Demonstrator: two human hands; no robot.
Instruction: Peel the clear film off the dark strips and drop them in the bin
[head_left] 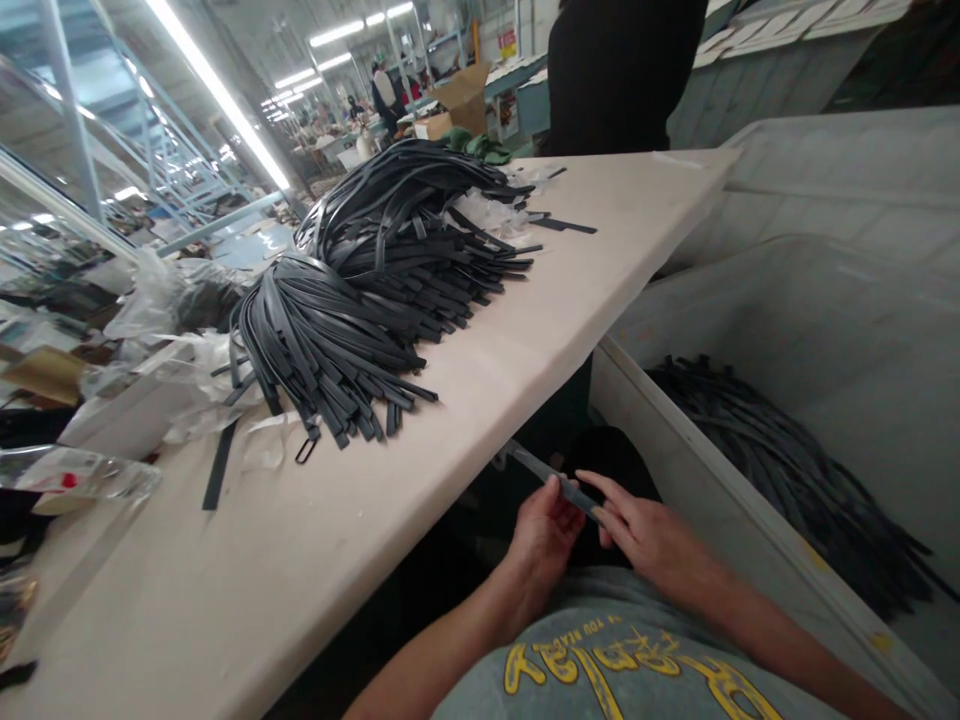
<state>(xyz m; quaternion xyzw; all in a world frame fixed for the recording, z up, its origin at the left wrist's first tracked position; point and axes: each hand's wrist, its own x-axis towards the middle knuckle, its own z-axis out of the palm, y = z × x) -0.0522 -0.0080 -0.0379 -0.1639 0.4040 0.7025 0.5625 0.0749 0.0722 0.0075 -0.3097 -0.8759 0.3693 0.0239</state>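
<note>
A dark grey flat strap (534,462) runs between my two hands, just off the table's edge and above my lap. My left hand (546,525) pinches it with thumb and fingers. On its other end, my right hand (634,525) is closed, the fingertips pressed against the strap. Up on the table (480,390) lies a large heap of similar dark straps (330,340), bundled and fanned out with their ends toward me. A small black wire loop (305,450) sits at the heap's near edge.
To my right stands a deep whitish bin (795,300) with a pile of dark straps (795,480) inside. Clear plastic bags (150,300) and a loose strap (219,468) lie at the left. Beyond the table's far edge stands a person in black (622,80); a cardboard box (461,98) is behind.
</note>
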